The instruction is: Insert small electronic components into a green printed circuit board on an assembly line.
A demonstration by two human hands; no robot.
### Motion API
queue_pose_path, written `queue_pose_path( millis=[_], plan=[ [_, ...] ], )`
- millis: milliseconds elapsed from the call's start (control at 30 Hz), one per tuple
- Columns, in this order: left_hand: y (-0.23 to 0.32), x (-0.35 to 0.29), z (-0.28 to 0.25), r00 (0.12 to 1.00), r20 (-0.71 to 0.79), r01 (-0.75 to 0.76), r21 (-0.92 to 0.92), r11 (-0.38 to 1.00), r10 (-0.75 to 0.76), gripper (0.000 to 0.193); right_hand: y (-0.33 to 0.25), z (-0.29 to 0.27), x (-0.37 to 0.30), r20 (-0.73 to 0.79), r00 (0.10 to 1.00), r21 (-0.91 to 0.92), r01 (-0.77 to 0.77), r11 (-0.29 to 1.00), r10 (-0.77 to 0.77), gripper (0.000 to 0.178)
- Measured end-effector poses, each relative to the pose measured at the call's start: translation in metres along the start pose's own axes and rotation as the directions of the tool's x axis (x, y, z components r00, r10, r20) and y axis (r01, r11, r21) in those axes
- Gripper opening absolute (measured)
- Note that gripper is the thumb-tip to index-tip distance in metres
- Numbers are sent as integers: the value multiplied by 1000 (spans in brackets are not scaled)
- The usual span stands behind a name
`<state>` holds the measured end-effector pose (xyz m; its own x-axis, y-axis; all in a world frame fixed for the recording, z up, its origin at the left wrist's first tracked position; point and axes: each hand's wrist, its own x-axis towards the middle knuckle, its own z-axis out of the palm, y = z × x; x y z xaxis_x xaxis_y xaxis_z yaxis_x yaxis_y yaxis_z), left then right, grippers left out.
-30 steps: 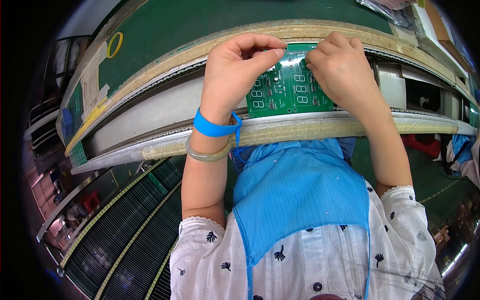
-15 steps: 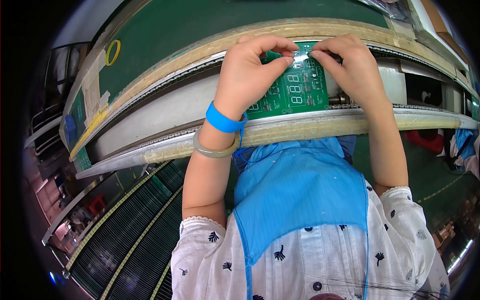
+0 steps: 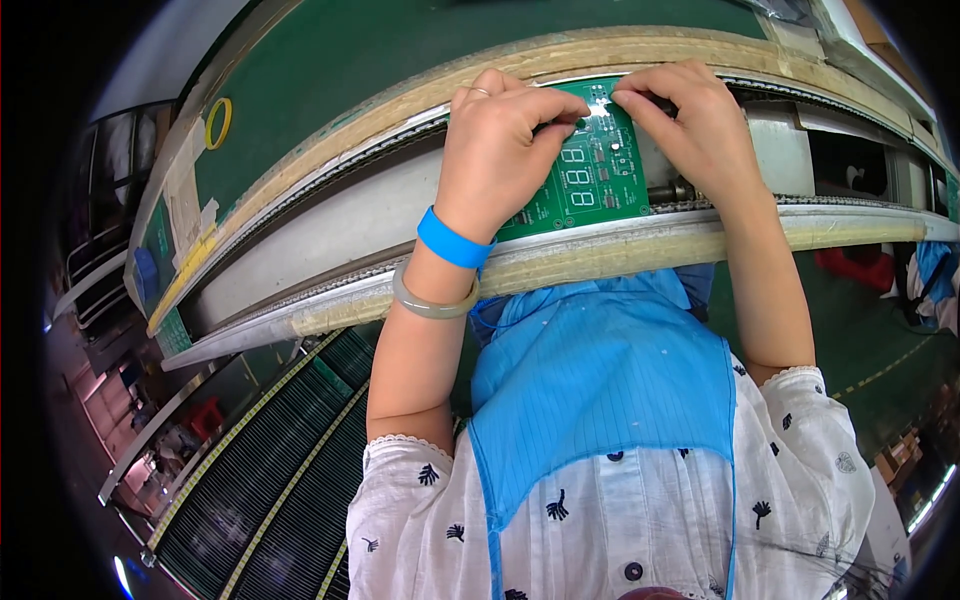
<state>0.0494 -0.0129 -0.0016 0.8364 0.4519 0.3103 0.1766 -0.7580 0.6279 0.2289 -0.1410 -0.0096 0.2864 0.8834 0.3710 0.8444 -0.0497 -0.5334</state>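
Note:
A green circuit board (image 3: 625, 185) with white outlines of digits and small parts lies across the rails, a bright glare near its far edge. Over its left part is my left hand (image 3: 505, 140), thumb and forefinger pinched together; what they hold, if anything, is too small to name. From the right, my right hand (image 3: 695, 125) brings thumb and forefinger together just above the board's far right corner. Something small and dark may be at those fingertips, but I cannot make it out. A blue wrist strap (image 3: 452, 240) and a pale bangle (image 3: 432, 300) circle my left wrist.
Two long rails with chains border the track; the near rail (image 3: 560, 262) runs between me and the board. A yellow tape roll (image 3: 218, 123) lies on the green surface at far left. A black slatted rack (image 3: 270, 480) stands at lower left, a red container (image 3: 855, 272) at right.
My left fingertips have drawn a little away from the right ones and pinch closer together. The right fingertips have shifted slightly up and left. The board appears slightly left in view.

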Motion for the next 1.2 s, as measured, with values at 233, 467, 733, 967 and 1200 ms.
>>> queue_pose_path(
  millis=[233, 467, 733, 967, 1200],
  plan=[
    [-1, -1, 2, 1000, -14, -24, 19, 1000, 24, 20, 0, 1, -2, 5, 1000, -1, -7, 1000, 7, 19],
    [-1, -1, 4, 999, -29, -22, 13, 1000, 23, 16, -3, -3, -2, 89, 993, -7, -78, 997, 78, 19],
    [-3, 1, 7, 998, -27, -49, 18, 999, 50, 13, 0, -4, -2, 89, 992, -7, -87, 996, 87, 20],
    [8, -5, -16, 989, -117, -88, 47, 995, 93, 13, -9, -4, -2, -63, 998, 25, 0, 1000, 2, 16],
    [-4, -66, -49, 792, -436, 298, -333, 894, -427, 10, -105, 18, -41, 216, 941, -37, 276, 960, -262, 40]
  ],
)
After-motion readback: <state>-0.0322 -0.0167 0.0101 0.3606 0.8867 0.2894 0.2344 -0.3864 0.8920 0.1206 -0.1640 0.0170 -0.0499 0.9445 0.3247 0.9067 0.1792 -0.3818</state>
